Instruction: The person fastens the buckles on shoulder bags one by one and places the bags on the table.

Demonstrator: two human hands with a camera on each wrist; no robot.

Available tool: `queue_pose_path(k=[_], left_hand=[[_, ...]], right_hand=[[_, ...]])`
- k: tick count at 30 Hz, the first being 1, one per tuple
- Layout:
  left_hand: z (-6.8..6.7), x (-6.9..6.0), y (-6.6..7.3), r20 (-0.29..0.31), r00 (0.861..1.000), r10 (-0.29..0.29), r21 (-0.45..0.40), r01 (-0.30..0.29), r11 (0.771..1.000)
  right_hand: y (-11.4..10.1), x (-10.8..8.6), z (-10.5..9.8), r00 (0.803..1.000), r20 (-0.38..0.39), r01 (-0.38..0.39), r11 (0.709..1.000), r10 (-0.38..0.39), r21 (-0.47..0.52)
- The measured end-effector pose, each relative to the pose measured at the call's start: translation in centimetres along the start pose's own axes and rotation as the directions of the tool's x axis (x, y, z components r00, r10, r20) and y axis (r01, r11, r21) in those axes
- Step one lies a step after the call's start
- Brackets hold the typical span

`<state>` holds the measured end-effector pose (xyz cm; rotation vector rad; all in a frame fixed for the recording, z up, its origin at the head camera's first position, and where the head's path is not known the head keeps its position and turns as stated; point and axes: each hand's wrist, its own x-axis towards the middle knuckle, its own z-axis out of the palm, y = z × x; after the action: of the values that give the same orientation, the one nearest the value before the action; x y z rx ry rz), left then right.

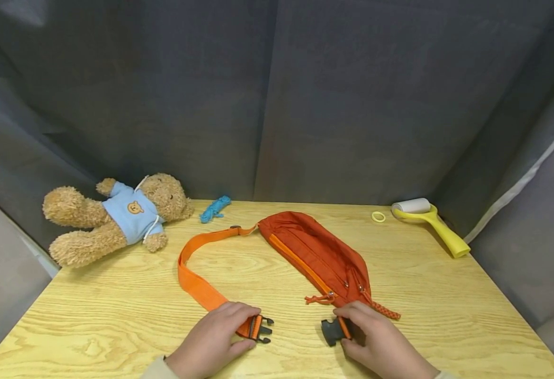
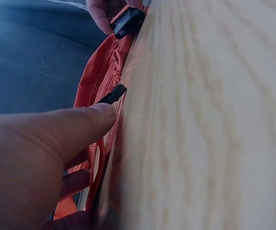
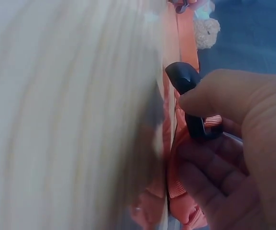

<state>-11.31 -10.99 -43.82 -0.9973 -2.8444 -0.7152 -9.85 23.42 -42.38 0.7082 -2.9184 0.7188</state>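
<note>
Buckle socket [image 1: 331, 332] in right hand [image 1: 382, 338]

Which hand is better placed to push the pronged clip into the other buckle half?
Probably the left hand: it grips the orange strap at the pronged clip, which points toward the socket half. The right hand holds that half and could steady it.

Red-orange waist bag [image 1: 315, 251], orange strap [image 1: 198, 287], black buckle [image 1: 331, 332], yellow wood-grain tabletop [image 1: 116, 316]
</note>
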Motion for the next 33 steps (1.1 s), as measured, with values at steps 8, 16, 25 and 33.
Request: queue_pose_path(k=[8, 16, 25, 33], left_hand=[[0.2, -0.2, -0.3, 0.033, 0.997, -0.066, -0.084, 0.068, 0.994], [0.4, -0.3, -0.6, 0.002, 0.993, -0.120, -0.201, 0.118, 0.972], [0.7, -0.1, -0.7, -0.021, 0.987, -0.161, -0.252, 0.151, 0.956], [1.0, -0.1, -0.8, -0.053, 0.985, -0.164, -0.274, 0.143, 0.951]], right_hand=[[-0.5, 0.3, 0.6, 0.999, -0.042, -0.016, 1.000, 0.016, 0.012], [-0.8, 0.7, 1.3, 0.995, -0.094, -0.020, 0.997, 0.028, 0.080], [-1.8, 1.2, 1.7, 0.985, -0.132, -0.101, 0.991, 0.113, 0.092], [-2.5, 1.8, 2.0, 0.981, -0.126, -0.134, 0.985, 0.147, 0.111]])
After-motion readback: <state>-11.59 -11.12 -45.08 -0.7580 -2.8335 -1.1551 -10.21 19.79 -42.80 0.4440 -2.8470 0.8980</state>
